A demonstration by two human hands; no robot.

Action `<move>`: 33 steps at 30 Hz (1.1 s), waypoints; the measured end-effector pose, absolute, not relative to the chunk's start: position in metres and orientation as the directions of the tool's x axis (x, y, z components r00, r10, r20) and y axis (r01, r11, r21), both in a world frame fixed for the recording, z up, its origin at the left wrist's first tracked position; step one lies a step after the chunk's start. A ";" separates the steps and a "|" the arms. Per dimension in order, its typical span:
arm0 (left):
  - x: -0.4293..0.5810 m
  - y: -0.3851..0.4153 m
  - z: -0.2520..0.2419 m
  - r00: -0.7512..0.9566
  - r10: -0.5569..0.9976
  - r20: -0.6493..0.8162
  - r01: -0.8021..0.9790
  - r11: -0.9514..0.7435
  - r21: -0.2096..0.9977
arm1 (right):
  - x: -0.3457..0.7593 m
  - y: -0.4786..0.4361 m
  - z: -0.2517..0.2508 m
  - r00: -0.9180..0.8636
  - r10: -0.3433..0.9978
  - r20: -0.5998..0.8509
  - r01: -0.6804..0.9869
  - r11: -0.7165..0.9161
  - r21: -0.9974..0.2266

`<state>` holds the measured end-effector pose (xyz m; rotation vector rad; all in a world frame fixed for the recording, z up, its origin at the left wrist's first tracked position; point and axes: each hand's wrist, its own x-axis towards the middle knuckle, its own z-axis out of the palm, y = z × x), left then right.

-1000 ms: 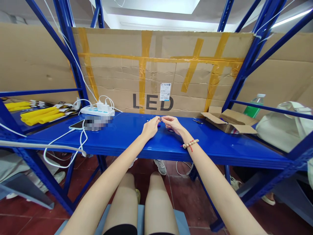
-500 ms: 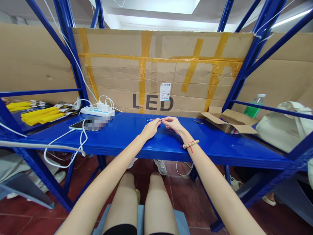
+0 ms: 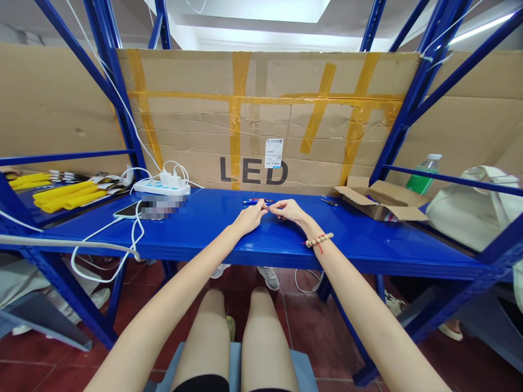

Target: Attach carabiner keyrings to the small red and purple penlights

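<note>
Above the middle of the blue tabletop [image 3: 204, 223], my left hand [image 3: 250, 216] and my right hand [image 3: 288, 210] meet with fingers pinched. Between their fingertips is a small dark piece [image 3: 267, 209], too small to name; both hands seem to grip it. A beaded bracelet [image 3: 319, 240] with red string circles my right wrist. Just behind the fingers lie a few thin pen-like items [image 3: 253, 201], partly covered by my left hand. To the right of my right hand rests a small dark tool [image 3: 329, 201], perhaps small scissors.
An open cardboard box [image 3: 379, 199] stands at the right, with a pale bag [image 3: 469, 207] and a green bottle [image 3: 425, 174] beyond the frame bar. At left are a phone [image 3: 127, 210], white cables and a power strip [image 3: 161, 188]. A cardboard wall [image 3: 188, 125] closes the back.
My hands have shifted slightly, and the fingertips with the small dark piece sit a little lower. The view has moved slightly.
</note>
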<state>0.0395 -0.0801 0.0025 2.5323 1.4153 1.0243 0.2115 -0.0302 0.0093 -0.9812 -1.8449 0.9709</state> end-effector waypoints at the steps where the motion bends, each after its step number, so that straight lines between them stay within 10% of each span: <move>1: 0.039 -0.080 0.003 0.361 0.773 0.521 0.732 -0.581 0.355 | 0.212 -0.030 0.009 -0.369 0.882 0.293 0.266 0.402 -0.876; 33: 0.044 -0.071 0.000 0.312 0.741 0.595 0.687 -0.608 0.398 | 0.205 -0.035 0.015 -0.276 0.908 0.316 0.263 0.388 -0.883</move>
